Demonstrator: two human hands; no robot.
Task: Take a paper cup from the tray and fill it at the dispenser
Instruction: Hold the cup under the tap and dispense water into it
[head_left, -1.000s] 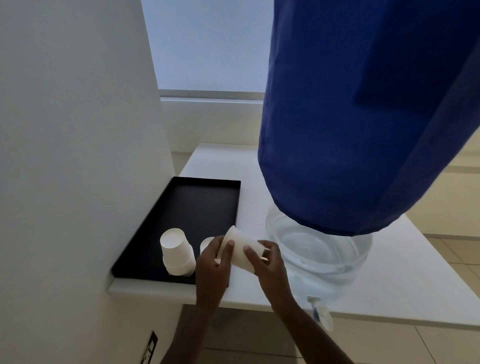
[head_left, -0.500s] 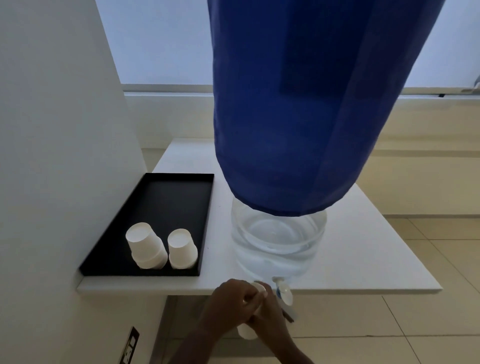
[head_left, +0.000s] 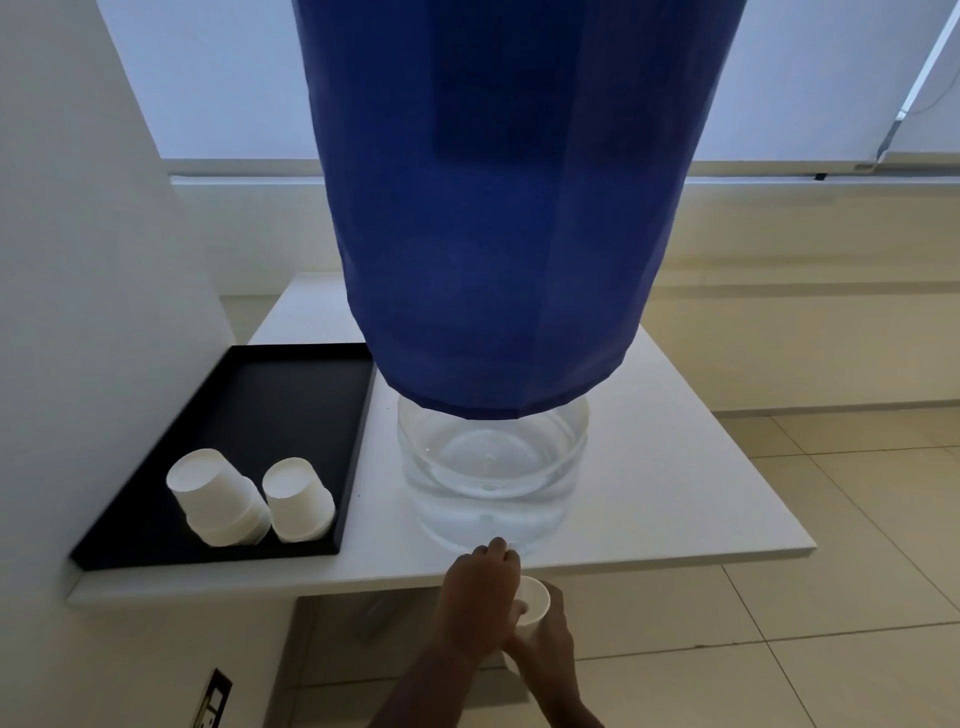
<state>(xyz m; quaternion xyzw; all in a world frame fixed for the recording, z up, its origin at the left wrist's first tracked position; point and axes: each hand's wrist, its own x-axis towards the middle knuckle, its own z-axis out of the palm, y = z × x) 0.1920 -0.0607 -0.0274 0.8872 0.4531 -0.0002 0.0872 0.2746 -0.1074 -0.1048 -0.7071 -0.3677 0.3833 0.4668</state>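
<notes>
My right hand (head_left: 548, 644) grips a white paper cup (head_left: 536, 603) upright, just below the front edge of the white table (head_left: 675, 467). My left hand (head_left: 478, 592) lies over it, with curled fingers reaching up to the foot of the dispenser (head_left: 493, 467), where they cover the tap. The dispenser is a clear water jar under a blue cloth cover (head_left: 493, 208). The black tray (head_left: 291, 395) sits left of it. I cannot tell whether water is running.
Two stacks of upturned paper cups (head_left: 218, 499) (head_left: 298, 501) stand at the tray's near end. A white wall (head_left: 78, 260) borders the tray on the left, with a socket (head_left: 210, 701) low down. Tiled floor lies to the right.
Both hands carried the cup from above the tray's corner down to the front of the dispenser. The cup turned upright below the table edge, and my left hand rose to the tap.
</notes>
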